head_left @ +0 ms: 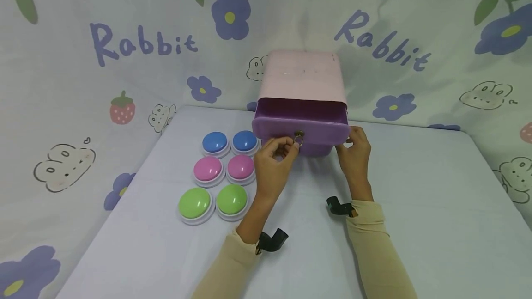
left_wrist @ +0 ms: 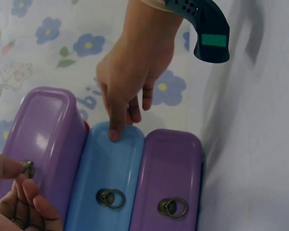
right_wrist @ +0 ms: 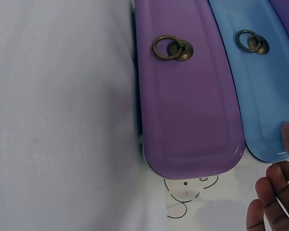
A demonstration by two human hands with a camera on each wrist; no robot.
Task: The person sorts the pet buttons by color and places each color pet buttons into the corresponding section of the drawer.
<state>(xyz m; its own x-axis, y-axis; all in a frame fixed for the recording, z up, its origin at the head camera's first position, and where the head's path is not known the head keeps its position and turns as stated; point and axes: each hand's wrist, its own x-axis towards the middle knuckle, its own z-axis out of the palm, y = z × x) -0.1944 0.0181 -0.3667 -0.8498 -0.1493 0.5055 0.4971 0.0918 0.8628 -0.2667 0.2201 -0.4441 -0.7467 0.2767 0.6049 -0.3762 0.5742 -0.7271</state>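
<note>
A small drawer cabinet (head_left: pixel 303 75) with a pink top stands at the back of the table. Its purple top drawer (head_left: pixel 274 125) is partly pulled out. My left hand (head_left: pixel 273 167) pinches that drawer's brass ring pull (head_left: pixel 299 140) between thumb and fingertips. At the cabinet's right side, my right hand (head_left: pixel 356 156) rests its thumb on the end of the blue middle drawer (left_wrist: pixel 108 166), with the other fingers loosely bent beside it. The lower purple drawer (right_wrist: pixel 190 110) sits closed beneath, its ring hanging free. Only the front of the top drawer's interior shows.
Left of the cabinet, domed push buttons on white bases stand in pairs: blue (head_left: pixel 214 142), pink (head_left: pixel 208 168) and green (head_left: pixel 194 203). A white cloth covers the table (head_left: pixel 432 206). Behind it hangs a printed curtain (head_left: pixel 166 8), close to the cabinet's back.
</note>
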